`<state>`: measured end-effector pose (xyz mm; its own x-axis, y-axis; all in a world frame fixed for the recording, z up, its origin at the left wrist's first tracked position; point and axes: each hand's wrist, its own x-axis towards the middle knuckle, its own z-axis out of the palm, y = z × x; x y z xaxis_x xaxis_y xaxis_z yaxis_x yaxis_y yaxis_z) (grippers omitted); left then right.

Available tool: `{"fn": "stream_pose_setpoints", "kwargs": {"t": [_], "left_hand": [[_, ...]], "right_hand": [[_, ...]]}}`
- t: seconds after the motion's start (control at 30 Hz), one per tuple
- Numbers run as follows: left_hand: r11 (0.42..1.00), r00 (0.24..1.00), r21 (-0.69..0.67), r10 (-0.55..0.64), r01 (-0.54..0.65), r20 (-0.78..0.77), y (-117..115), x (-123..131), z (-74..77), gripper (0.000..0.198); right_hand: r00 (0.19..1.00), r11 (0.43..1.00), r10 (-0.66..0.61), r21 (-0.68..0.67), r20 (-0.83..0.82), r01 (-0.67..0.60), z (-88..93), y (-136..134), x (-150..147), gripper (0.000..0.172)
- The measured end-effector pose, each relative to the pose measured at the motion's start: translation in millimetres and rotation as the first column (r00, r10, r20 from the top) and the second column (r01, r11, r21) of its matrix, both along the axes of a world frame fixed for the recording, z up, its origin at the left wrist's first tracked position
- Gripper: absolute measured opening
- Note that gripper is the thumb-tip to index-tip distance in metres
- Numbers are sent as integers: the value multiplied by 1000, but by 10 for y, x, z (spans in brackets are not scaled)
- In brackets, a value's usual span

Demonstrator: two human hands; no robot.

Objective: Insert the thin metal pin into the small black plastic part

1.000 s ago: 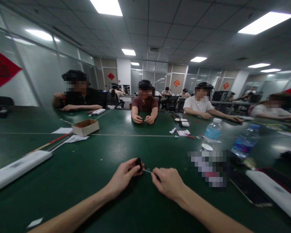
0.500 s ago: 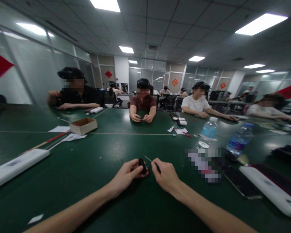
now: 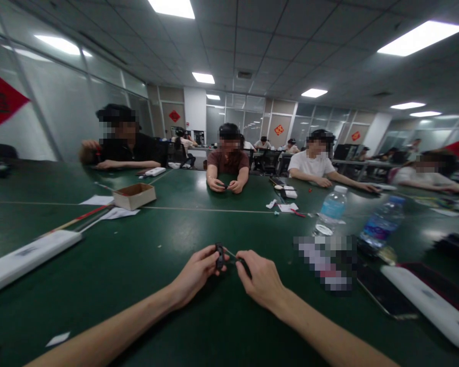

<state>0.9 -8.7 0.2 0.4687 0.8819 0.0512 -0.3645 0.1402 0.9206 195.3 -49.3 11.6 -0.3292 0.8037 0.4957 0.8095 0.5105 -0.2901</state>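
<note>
In the middle of the head view, my left hand [image 3: 199, 271] grips a small black part [image 3: 219, 256] between thumb and fingers, held upright above the green table. What kind of part it is, I cannot make out. My right hand [image 3: 263, 275] is closed around a slim screwdriver [image 3: 231, 254], whose handle is mostly hidden by the fingers. Its thin metal shaft points left, and the tip is at the black part's right side; whether it touches is too small to tell.
Bottles [image 3: 331, 210] and a phone [image 3: 384, 290] stand and lie to the right beside a long white device [image 3: 430, 306]. A similar white device [image 3: 30, 259] and an open cardboard box [image 3: 134, 198] are on the left of the green table [image 3: 168, 331]. Several people sit across it.
My left hand has turned the black part so another face shows. The screwdriver's shaft has come to the part, and my right-hand fingers have shifted on its handle. The view has moved slightly.
</note>
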Motion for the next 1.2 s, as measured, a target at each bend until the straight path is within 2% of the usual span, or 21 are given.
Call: {"fn": "stream_pose_setpoints", "kwargs": {"t": [0.37,0.57,0.73,0.97,1.2], "left_hand": [[998,999,-49,31,-30,13,-18,-15,25,25],[998,998,-43,55,-54,35,-47,-17,69,36],[999,1000,-31,12,-11,26,-20,-30,49,35],[995,989,55,85,-79,-121,-53,-11,10,39],[968,913,183,224,-169,-341,-61,-24,-27,42]], "right_hand": [[1000,1000,24,-20,2,-24,-14,15,-3,21],[999,1000,22,-14,28,-22,4,-4,-10,23],[998,999,41,-22,42,-40,-4,-4,-7,26],[987,998,66,14,146,-69,18,-56,0,31],[965,998,-6,56,264,-9,77,-197,-53,30]]}}
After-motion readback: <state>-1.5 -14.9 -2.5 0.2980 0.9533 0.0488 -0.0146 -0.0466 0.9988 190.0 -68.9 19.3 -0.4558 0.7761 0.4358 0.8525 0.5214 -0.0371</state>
